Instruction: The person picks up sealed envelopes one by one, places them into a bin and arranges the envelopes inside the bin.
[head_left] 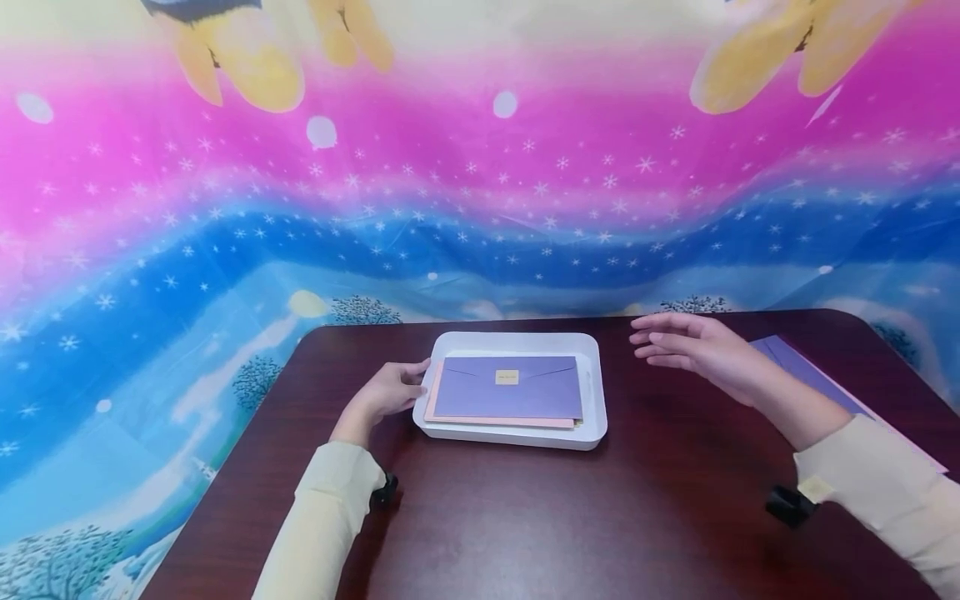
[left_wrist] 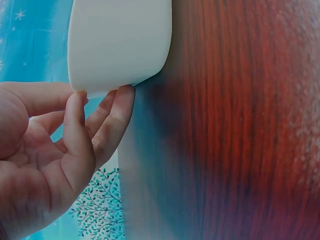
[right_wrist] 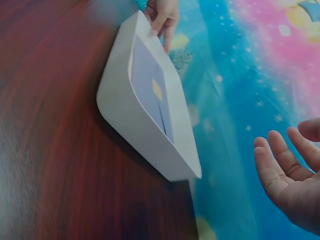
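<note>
A white shallow tray (head_left: 510, 437) sits on the dark table with a stack of envelopes inside. On top lies a purple envelope (head_left: 480, 398) with a small gold sticker (head_left: 507, 377) on its flap; a pink envelope (head_left: 495, 422) sticks out beneath it. My left hand (head_left: 386, 390) grips the tray's left end, fingertips against its outer wall (left_wrist: 120, 45) in the left wrist view. To the right of the tray my right hand (head_left: 693, 343) hovers apart from it, fingers loosely extended and holding nothing. The right wrist view shows that hand (right_wrist: 292, 175) palm-up beside the tray's corner.
Another purple envelope (head_left: 798, 371) with pink beneath lies at the table's right, partly hidden by my right forearm. The brown wooden table (head_left: 517, 525) meets a colourful snowflake-patterned cloth (head_left: 480, 200) at its far edge. Both wrists wear black straps.
</note>
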